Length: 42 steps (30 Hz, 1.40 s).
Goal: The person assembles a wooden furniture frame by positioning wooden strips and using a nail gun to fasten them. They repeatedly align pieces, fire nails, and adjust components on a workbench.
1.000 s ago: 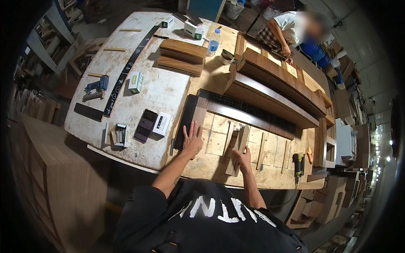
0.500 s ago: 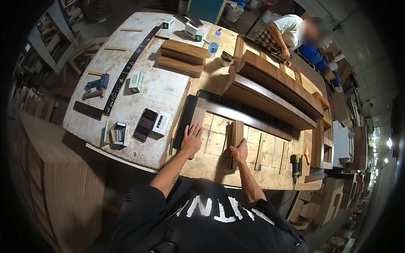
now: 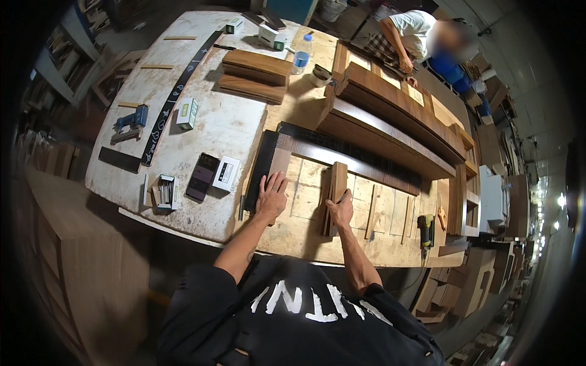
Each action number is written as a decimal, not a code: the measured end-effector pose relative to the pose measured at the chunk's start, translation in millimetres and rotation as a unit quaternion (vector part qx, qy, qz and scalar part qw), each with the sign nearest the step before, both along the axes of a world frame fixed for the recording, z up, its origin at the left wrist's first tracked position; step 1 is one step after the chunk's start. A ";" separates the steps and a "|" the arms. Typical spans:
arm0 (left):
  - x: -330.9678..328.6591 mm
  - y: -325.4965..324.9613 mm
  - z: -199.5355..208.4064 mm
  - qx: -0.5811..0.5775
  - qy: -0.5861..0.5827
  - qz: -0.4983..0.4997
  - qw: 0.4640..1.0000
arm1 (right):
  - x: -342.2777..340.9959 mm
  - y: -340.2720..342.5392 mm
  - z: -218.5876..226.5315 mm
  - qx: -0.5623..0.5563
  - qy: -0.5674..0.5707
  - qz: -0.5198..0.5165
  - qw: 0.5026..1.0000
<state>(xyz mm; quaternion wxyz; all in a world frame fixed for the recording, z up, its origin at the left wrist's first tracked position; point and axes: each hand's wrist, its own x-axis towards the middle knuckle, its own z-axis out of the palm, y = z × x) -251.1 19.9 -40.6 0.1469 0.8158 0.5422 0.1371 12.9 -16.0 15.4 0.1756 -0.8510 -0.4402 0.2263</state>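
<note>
My left hand (image 3: 271, 196) lies flat with spread fingers on a brown wooden board (image 3: 280, 160), beside a dark strip (image 3: 262, 163) along the board's left edge. A long dark-faced board (image 3: 360, 160) meets its far end at a corner and runs off to the right. My right hand (image 3: 340, 209) is wrapped around the right side of some narrow wooden pieces (image 3: 337, 180) standing close together on the bench. Thumb and fingers press against them near their middle.
Thick brown beams (image 3: 390, 122) lie beyond the boards. A yellow-black power drill (image 3: 425, 232) rests near the right edge. Left are a blue nail gun (image 3: 130, 123), phone (image 3: 202, 177), white box (image 3: 226, 173) and stacked planks (image 3: 255, 76). Across stands another person (image 3: 409, 33).
The whole view has shifted slightly, so things sit a little higher and further left. Both hands keep their places on the wood.
</note>
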 end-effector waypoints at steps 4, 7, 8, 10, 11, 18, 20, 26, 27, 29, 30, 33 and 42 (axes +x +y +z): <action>-1.3 0.4 0.8 -0.002 0.002 0.002 1.000 | 22.5 -19.0 3.3 0.054 0.064 -0.037 0.996; 4.8 1.0 3.2 0.001 0.007 -0.003 1.000 | 67.7 -52.1 -2.5 0.082 0.009 -0.057 0.995; 8.2 -1.3 2.0 0.003 0.008 -0.006 1.000 | 91.7 -67.0 -15.7 0.109 -0.040 -0.044 0.992; 3.5 0.3 0.4 0.004 0.016 0.005 1.000 | 117.2 -78.8 -2.5 0.056 0.043 -0.099 0.993; 4.1 -1.6 1.2 -0.001 0.009 0.007 1.000 | 132.4 -87.7 2.7 0.043 0.041 -0.120 0.991; 6.4 0.9 -5.0 0.002 0.022 0.008 1.000 | 207.1 -115.2 -3.2 0.037 -0.057 -0.120 0.990; 12.2 -2.4 -0.7 -0.014 0.008 0.011 1.000 | 221.4 -112.8 -18.3 0.087 -0.023 -0.104 0.990; 56.1 -88.8 26.6 -0.016 -0.047 0.099 0.994 | 207.3 -79.5 -11.5 0.088 0.012 -0.060 0.994; 68.0 -104.7 36.0 -0.031 -0.064 0.103 0.992 | 207.8 -77.8 -11.9 0.086 0.013 -0.065 0.994; 91.4 -129.2 47.4 -0.057 -0.101 0.108 0.987 | 215.7 -77.6 -25.0 0.097 -0.006 -0.055 0.994; 101.3 -135.8 50.1 -0.066 -0.120 0.107 0.985 | 219.5 -74.1 -34.5 0.113 -0.027 -0.042 0.992; 126.1 -146.5 63.7 -0.044 -0.132 0.113 0.984 | 215.5 -54.9 -25.8 0.100 0.004 -0.050 0.994; 210.6 -167.1 94.8 -0.111 -0.179 0.132 0.969 | 310.8 -128.3 10.2 0.088 0.196 -0.142 0.966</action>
